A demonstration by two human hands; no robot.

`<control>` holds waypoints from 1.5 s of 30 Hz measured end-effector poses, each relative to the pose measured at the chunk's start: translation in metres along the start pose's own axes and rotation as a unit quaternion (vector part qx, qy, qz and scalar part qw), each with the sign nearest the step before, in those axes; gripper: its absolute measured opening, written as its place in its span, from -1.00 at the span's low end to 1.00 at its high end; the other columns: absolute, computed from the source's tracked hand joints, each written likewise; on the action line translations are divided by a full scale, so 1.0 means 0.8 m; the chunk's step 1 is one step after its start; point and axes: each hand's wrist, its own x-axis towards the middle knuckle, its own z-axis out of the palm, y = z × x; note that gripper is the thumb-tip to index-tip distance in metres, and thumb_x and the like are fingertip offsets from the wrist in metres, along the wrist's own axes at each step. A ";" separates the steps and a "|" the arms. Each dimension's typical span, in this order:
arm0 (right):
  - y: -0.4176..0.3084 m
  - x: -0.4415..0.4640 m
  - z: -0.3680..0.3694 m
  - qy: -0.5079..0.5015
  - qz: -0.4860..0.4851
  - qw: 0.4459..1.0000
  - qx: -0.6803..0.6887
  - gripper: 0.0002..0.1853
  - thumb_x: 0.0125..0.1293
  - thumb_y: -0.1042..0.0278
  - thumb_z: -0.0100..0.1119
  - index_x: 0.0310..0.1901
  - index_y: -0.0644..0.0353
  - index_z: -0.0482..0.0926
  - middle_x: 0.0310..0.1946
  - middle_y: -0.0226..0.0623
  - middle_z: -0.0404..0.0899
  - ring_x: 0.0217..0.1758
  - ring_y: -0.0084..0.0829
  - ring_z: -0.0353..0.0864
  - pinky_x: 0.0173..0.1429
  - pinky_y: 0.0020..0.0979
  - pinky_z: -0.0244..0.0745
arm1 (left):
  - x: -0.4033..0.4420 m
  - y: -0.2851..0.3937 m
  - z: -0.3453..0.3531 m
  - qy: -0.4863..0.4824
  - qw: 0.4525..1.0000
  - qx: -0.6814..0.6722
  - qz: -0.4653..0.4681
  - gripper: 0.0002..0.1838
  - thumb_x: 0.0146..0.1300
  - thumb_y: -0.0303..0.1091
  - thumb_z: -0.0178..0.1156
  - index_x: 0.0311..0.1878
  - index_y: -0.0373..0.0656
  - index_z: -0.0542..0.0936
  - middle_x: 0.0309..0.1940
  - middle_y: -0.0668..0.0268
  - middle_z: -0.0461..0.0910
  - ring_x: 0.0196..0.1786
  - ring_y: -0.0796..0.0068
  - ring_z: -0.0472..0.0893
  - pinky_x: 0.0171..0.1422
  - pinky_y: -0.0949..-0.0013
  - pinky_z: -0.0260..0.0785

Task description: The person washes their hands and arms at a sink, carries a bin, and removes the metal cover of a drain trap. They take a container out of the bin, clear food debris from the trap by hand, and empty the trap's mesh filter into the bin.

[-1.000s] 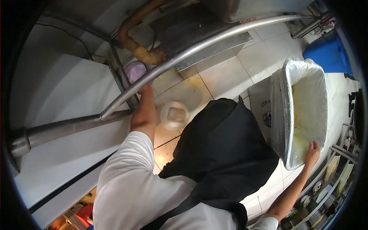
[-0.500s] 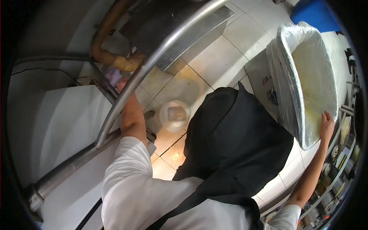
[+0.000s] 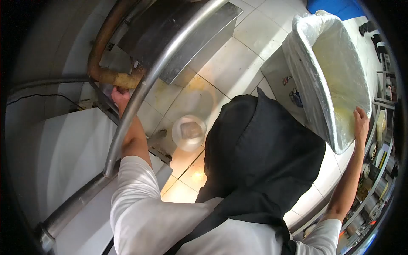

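My left hand [image 3: 121,97] reaches past a metal rail to just below a worn, brownish pipe [image 3: 123,80]. Its fingers look curled in, and a pale lilac, crumpled thing [image 3: 106,88] shows partly beside them. What lies inside the fingers is hidden. On the other side, my right hand [image 3: 361,121] grips the near right rim of a grey trash bin [image 3: 274,70] lined with a clear plastic bag [image 3: 310,72]. The bin leans, its mouth facing right, and yellowish stains show inside the liner.
A slanting metal rail [image 3: 159,63] crosses in front of my left arm. Below it stands a round translucent container [image 3: 189,132] on the tiled floor. A metal box [image 3: 204,46] lies beyond the rail, a blue bin [image 3: 335,7] at the back, and loaded shelves [image 3: 374,178] at right.
My left hand has shifted left and down, and the lilac thing is now mostly hidden behind it and the pipe. My right hand stays on the bin's rim. The whole view has shifted slightly.
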 end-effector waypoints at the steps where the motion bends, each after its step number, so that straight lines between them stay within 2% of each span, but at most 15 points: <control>1: 0.001 0.002 -0.001 0.000 -0.005 1.000 0.000 -0.52 0.25 0.14 0.04 0.10 0.31 0.51 0.05 -0.05 0.56 0.15 -0.21 0.53 0.24 -0.34 0.32 | -0.019 -0.009 0.016 -0.018 1.000 -0.006 0.008 -0.64 0.42 -0.26 -0.11 0.17 -0.24 0.39 0.08 0.22 0.47 0.11 0.30 0.46 0.15 0.27 0.35; 3: 0.005 0.002 0.003 0.000 -0.012 1.000 0.006 -0.52 0.25 0.15 0.03 0.10 0.31 0.52 0.05 -0.05 0.56 0.15 -0.21 0.53 0.24 -0.34 0.32 | -0.073 -0.026 0.043 -0.057 0.998 -0.012 0.028 -0.63 0.42 -0.24 -0.11 0.19 -0.21 0.39 0.16 0.23 0.42 0.18 0.29 0.43 0.20 0.27 0.34; 7: 0.004 -0.001 0.003 0.020 0.003 0.998 0.053 -0.54 0.26 0.15 0.04 0.07 0.31 0.53 0.00 -0.04 0.59 0.12 -0.17 0.55 0.21 -0.32 0.35 | -0.154 -0.090 0.041 0.196 0.963 0.183 0.027 -0.66 0.36 -0.34 -0.07 0.17 -0.15 0.36 0.02 0.18 0.48 0.02 0.18 0.50 0.05 0.11 0.45; 9: 0.006 -0.002 0.005 0.037 0.010 0.998 0.053 -0.55 0.26 0.16 0.04 0.07 0.29 0.54 0.00 -0.03 0.59 0.10 -0.16 0.56 0.20 -0.30 0.36 | -0.167 -0.091 -0.008 0.141 0.985 0.082 -0.061 -0.69 0.35 -0.39 -0.07 0.14 -0.16 0.32 -0.05 0.19 0.49 -0.03 0.20 0.52 -0.02 0.14 0.45; 10: 0.004 -0.003 0.004 0.036 0.013 0.998 0.048 -0.56 0.26 0.16 0.04 0.07 0.29 0.53 0.00 -0.03 0.58 0.10 -0.16 0.56 0.20 -0.30 0.36 | -0.196 -0.092 0.010 0.149 0.976 0.149 -0.054 -0.70 0.33 -0.39 0.00 0.10 -0.19 0.35 -0.08 0.22 0.50 -0.05 0.27 0.53 -0.03 0.20 0.45; 12: -0.013 -0.009 -0.005 0.033 0.024 0.999 0.023 -0.55 0.26 0.16 0.03 0.08 0.29 0.53 0.02 -0.03 0.57 0.11 -0.15 0.56 0.20 -0.30 0.36 | -0.268 -0.095 0.071 0.172 0.944 0.279 -0.035 -0.72 0.28 -0.40 0.15 0.02 -0.25 0.43 -0.15 0.28 0.51 -0.10 0.39 0.55 -0.05 0.33 0.44; 15: -0.006 -0.007 0.001 0.046 0.015 0.998 0.030 -0.55 0.26 0.16 0.03 0.08 0.27 0.53 0.03 -0.05 0.57 0.11 -0.14 0.55 0.21 -0.30 0.36 | -0.291 -0.085 0.098 0.068 0.934 0.346 0.063 -0.83 0.25 -0.40 0.19 -0.16 -0.25 0.49 -0.38 0.39 0.50 -0.38 0.57 0.47 -0.29 0.47 0.33; 17: -0.003 -0.003 0.002 0.046 0.021 0.999 0.002 -0.57 0.25 0.17 0.04 0.09 0.21 0.54 0.01 -0.07 0.58 0.09 -0.13 0.56 0.19 -0.27 0.37 | -0.274 -0.080 0.107 0.026 0.892 0.436 0.118 -0.91 0.28 -0.39 0.15 -0.26 -0.21 0.52 -0.47 0.46 0.43 -0.44 0.67 0.38 -0.39 0.54 0.19; 19: -0.007 -0.006 -0.002 0.037 0.027 0.999 -0.005 -0.58 0.25 0.17 0.04 0.09 0.18 0.54 0.00 -0.08 0.58 0.09 -0.13 0.56 0.18 -0.26 0.38 | -0.268 -0.069 0.146 0.010 0.898 0.424 0.120 -0.90 0.26 -0.42 0.14 -0.37 -0.21 0.54 -0.54 0.43 0.47 -0.52 0.66 0.40 -0.47 0.56 0.21; 24: -0.004 -0.011 -0.002 0.053 0.012 0.998 0.021 -0.59 0.25 0.20 0.02 0.10 0.15 0.53 -0.02 -0.09 0.60 0.06 -0.13 0.57 0.15 -0.26 0.40 | -0.251 -0.075 0.193 0.005 0.850 0.480 0.215 -0.86 0.28 -0.43 0.08 -0.21 -0.25 0.60 -0.42 0.29 0.63 -0.39 0.54 0.59 -0.38 0.51 0.35; 27: -0.009 -0.010 -0.007 0.062 0.014 0.997 0.044 -0.60 0.23 0.30 -0.01 0.10 0.14 0.53 -0.02 -0.08 0.60 0.05 -0.13 0.57 0.14 -0.26 0.41 | -0.282 -0.063 0.220 -0.008 0.918 0.384 0.103 -0.81 0.31 -0.43 0.03 -0.11 -0.25 0.57 -0.26 0.24 0.67 -0.23 0.42 0.65 -0.22 0.45 0.43; 30: 0.021 0.006 0.010 0.095 -0.027 0.993 0.064 -0.56 0.16 0.46 -0.08 0.10 0.14 0.53 -0.03 -0.06 0.60 0.05 -0.14 0.58 0.13 -0.26 0.42 | -0.299 -0.055 0.244 0.015 0.925 0.375 0.058 -0.73 0.34 -0.44 0.00 0.08 -0.25 0.49 -0.02 0.14 0.60 -0.02 0.33 0.62 -0.03 0.41 0.44; 33: 0.034 0.019 0.014 0.109 -0.037 0.990 0.081 -0.51 0.09 0.56 -0.14 0.09 0.13 0.53 -0.04 -0.05 0.60 0.04 -0.15 0.58 0.13 -0.25 0.42 | -0.285 -0.053 0.224 -0.125 0.955 0.263 0.057 -0.63 0.37 -0.43 -0.01 0.22 -0.24 0.37 0.15 0.09 0.49 0.14 0.28 0.53 0.12 0.37 0.40; 42: 0.025 0.016 0.005 0.089 -0.031 0.995 0.034 -0.54 0.13 0.47 -0.15 0.09 0.13 0.54 -0.07 -0.09 0.61 0.02 -0.17 0.59 0.12 -0.26 0.41 | -0.376 -0.055 0.268 -0.343 0.871 0.345 0.069 -0.32 0.41 -0.39 -0.03 0.47 -0.13 -0.14 0.24 0.01 0.39 0.26 0.16 0.44 0.34 0.24 0.22; 45: 0.024 0.016 0.004 0.086 -0.034 0.995 0.037 -0.55 0.14 0.46 -0.14 0.07 0.14 0.56 -0.08 -0.10 0.62 0.00 -0.17 0.59 0.10 -0.27 0.42 | -0.387 -0.060 0.275 -0.369 0.858 0.348 0.083 -0.28 0.40 -0.42 -0.04 0.48 -0.09 -0.20 0.24 -0.01 0.39 0.25 0.16 0.44 0.35 0.24 0.20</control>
